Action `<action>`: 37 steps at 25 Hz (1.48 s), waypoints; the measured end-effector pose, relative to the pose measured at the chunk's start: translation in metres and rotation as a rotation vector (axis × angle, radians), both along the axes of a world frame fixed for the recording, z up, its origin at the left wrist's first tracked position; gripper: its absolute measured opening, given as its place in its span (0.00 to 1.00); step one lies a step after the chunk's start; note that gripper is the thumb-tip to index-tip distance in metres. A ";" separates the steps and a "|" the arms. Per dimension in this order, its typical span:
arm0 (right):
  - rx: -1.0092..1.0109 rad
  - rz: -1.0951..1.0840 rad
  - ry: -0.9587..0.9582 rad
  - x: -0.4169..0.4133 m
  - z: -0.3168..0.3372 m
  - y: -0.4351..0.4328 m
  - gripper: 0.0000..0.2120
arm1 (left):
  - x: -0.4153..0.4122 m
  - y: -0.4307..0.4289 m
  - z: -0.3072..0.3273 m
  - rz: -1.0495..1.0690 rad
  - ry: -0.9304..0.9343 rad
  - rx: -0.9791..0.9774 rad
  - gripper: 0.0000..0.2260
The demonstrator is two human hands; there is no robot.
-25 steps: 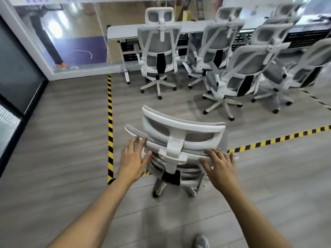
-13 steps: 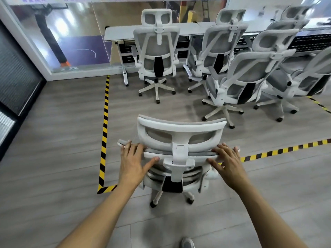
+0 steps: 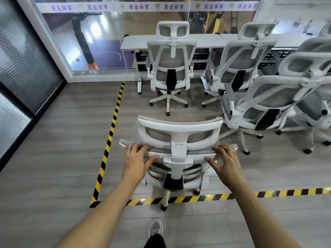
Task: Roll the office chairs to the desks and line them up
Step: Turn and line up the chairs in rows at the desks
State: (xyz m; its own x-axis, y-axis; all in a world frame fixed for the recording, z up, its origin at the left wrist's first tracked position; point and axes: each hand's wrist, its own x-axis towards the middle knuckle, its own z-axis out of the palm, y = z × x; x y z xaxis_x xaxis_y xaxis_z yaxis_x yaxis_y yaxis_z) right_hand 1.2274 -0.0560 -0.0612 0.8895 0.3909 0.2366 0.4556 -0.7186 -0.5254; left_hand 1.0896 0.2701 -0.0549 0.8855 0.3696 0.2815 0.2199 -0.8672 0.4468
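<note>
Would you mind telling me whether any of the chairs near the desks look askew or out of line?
Yes. The leftmost chair sits square to the desk, but those to its right are bunched, and the front right chair stands turned at an angle, behind the row.

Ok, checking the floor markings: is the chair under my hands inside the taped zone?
Halfway: the chair straddles the striped tape; one caster sits on the near side, its seat beyond.

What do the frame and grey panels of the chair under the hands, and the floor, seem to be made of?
The chair: frame looks like moulded white plastic, smooth with a soft sheen; its grey panels look like mesh fabric, see-through. The floor: grey wood-look planks, perhaps laminate or vinyl, with grain and seams.
</note>
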 end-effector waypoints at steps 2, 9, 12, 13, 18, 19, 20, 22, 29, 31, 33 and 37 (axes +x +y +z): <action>-0.004 -0.002 0.013 0.042 0.004 0.012 0.27 | 0.041 0.010 0.001 0.012 -0.025 -0.011 0.21; 0.016 -0.007 0.050 0.171 0.004 0.053 0.26 | 0.171 0.047 -0.006 0.032 -0.082 -0.012 0.20; 0.024 0.011 0.059 0.239 0.010 0.075 0.28 | 0.237 0.066 0.000 0.025 -0.082 -0.044 0.21; 0.014 0.018 0.072 0.260 0.011 0.082 0.28 | 0.257 0.072 0.002 0.028 -0.070 -0.050 0.22; 0.049 0.053 0.107 0.348 0.011 0.110 0.29 | 0.339 0.099 0.003 0.057 -0.050 -0.036 0.22; 0.053 0.069 0.100 0.367 0.012 0.115 0.28 | 0.355 0.102 0.004 0.069 -0.051 -0.034 0.22; 0.056 0.081 0.102 0.390 0.012 0.120 0.28 | 0.373 0.105 0.004 0.088 -0.052 -0.034 0.21; 0.046 0.104 0.107 0.426 0.012 0.129 0.27 | 0.398 0.107 0.005 0.126 -0.057 -0.045 0.19; 0.000 0.192 0.044 0.525 0.009 0.160 0.27 | 0.474 0.129 0.007 0.183 0.010 -0.110 0.17; 0.002 0.194 0.027 0.536 0.007 0.169 0.28 | 0.485 0.140 0.006 0.172 0.030 -0.127 0.18; 0.008 0.175 0.020 0.540 0.008 0.177 0.28 | 0.494 0.151 0.008 0.152 0.055 -0.135 0.19; -0.055 0.175 0.044 0.538 0.022 0.182 0.28 | 0.500 0.153 0.020 0.152 0.130 -0.104 0.19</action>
State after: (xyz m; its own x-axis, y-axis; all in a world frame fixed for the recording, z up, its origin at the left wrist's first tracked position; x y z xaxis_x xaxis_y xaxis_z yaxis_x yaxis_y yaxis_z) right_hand 1.7651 0.1258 -0.0393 0.8159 0.5517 0.1728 0.5534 -0.6588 -0.5096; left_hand 1.5897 0.4227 -0.0349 0.8436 0.5230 0.1218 0.4065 -0.7702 0.4915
